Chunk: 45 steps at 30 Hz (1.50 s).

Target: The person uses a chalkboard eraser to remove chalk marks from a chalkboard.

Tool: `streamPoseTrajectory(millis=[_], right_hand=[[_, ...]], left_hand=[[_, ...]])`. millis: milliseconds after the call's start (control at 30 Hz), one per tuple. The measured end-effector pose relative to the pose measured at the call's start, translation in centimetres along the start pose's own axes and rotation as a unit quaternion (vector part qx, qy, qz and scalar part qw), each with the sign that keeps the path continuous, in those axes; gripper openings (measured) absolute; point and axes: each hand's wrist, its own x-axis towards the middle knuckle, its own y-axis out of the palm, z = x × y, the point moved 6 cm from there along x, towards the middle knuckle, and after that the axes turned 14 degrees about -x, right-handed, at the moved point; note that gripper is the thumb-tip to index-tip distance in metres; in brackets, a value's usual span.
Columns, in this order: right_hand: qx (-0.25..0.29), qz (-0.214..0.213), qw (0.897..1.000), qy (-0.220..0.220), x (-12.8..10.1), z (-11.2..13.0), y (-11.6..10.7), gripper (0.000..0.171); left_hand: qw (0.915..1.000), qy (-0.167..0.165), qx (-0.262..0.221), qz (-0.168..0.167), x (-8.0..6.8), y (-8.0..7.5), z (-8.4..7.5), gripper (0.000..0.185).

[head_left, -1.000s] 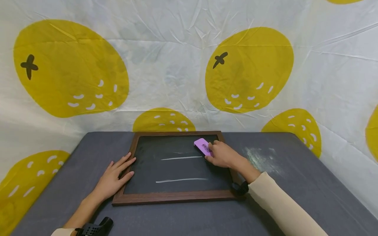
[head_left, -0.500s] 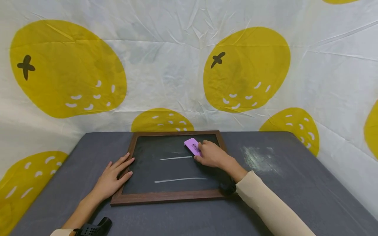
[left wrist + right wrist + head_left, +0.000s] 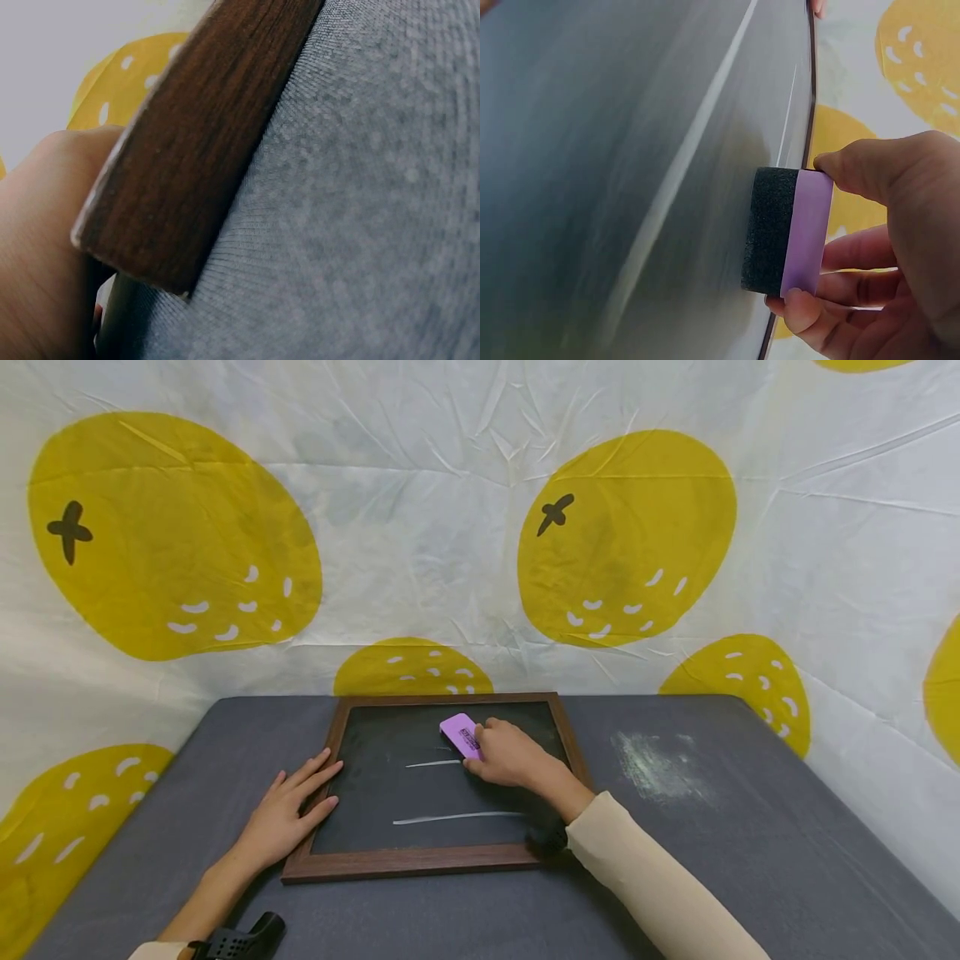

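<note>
A framed chalkboard (image 3: 420, 797) lies on the grey-covered table, with two chalk lines across it. My right hand (image 3: 510, 753) grips a purple eraser (image 3: 460, 735) by its edges over the upper line (image 3: 432, 764). In the right wrist view the eraser's dark felt side (image 3: 770, 231) is against the board, and thumb and fingers hold the purple back. The lower line (image 3: 457, 817) runs nearer the front. My left hand (image 3: 281, 817) rests with spread, straight fingers on the left side of the brown frame (image 3: 420, 860). The left wrist view shows the frame's corner (image 3: 187, 150) beside that hand.
Pale chalk dust (image 3: 663, 767) marks the table (image 3: 750, 827) right of the board. Behind the table hangs a white cloth (image 3: 427, 543) with large yellow fruit prints. A black wrist device (image 3: 243, 937) sits on the left forearm.
My right hand has slid the eraser leftward along the upper chalk line, and the line's right part is gone, leaving a shorter stroke. The left hand stays on the frame.
</note>
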Motion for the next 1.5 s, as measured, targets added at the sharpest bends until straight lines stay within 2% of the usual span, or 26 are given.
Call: streamPoseTrajectory(millis=[400,567,867,1233,1500], right_hand=[[-0.003,0.010,1.000,-0.006,1.9,2.9,-0.6,0.050],[-0.003,0.019,1.000,-0.009,2.5,3.8,-0.5,0.050],[-0.003,0.012,0.999,-0.038,3.2,5.0,-0.9,0.038],[-0.053,0.012,0.996,-0.066,2.7,5.8,-0.9,0.049],[-0.023,0.020,0.995,-0.091,2.1,5.3,-0.6,0.058]], left_hand=[[1.0000,-0.004,-0.002,0.003,0.1,0.0,0.1,0.052],[0.9999,0.008,0.003,-0.005,0.0,-0.2,-0.3,0.052],[0.9999,0.011,0.009,-0.010,0.0,-0.3,-0.6,0.052],[0.9999,0.012,0.009,-0.008,0.2,-0.3,-0.4,0.052],[0.9999,0.011,0.005,-0.006,-0.1,-0.3,-0.3,0.052]])
